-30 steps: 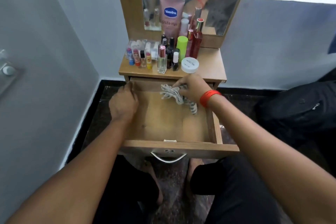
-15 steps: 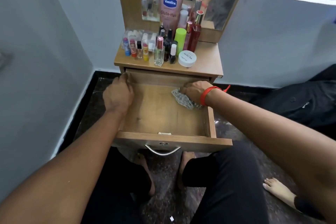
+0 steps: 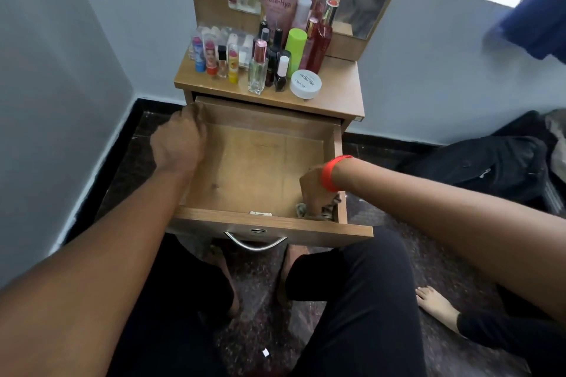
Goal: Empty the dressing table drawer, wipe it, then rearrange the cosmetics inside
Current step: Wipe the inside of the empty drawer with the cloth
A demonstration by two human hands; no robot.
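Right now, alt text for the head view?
The right hand grips a crumpled cloth in the front right corner of an open wooden drawer, while the left hand grips its back left corner. Cosmetics stand on the dressing table top above.

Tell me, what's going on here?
A person is wiping out an empty drawer. The right hand grips a cloth down in the drawer's near right corner, while the left hand holds the drawer's left wall near the back. The cosmetics stand on the table top above, not yet put back.
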